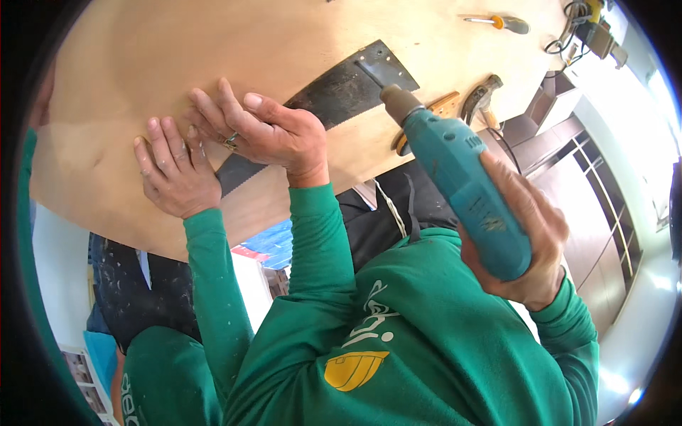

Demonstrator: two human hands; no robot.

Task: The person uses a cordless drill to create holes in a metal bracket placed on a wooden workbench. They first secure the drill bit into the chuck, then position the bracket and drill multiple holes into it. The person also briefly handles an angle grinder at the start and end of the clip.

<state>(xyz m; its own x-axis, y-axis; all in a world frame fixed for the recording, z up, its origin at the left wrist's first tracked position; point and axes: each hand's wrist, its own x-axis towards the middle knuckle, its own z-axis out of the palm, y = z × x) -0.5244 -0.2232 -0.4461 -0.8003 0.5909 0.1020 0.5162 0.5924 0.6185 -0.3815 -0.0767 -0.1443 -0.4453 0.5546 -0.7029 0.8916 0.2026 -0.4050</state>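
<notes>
My right hand (536, 224) grips a teal power drill (462, 181) by its body. The drill's bit (367, 72) points at the wide, holed end of a dark saw blade (341, 91) on the wooden board (234, 42); I cannot tell whether the tip touches. My left hand (273, 131), with a ring on it, is over the blade's middle, fingers stretched and apart. Beside it, a co-worker's hand (174, 170) in a green sleeve rests flat on the board by the blade's narrow end. The blade carries no handle where its wide end shows.
A wooden saw handle (444, 105), partly behind the drill, and a hammer (481, 99) lie right of the blade. A screwdriver (501, 23) lies farther back. A yellow and black power tool (595, 32) with a cord is at the far right. The co-worker stands close on my left.
</notes>
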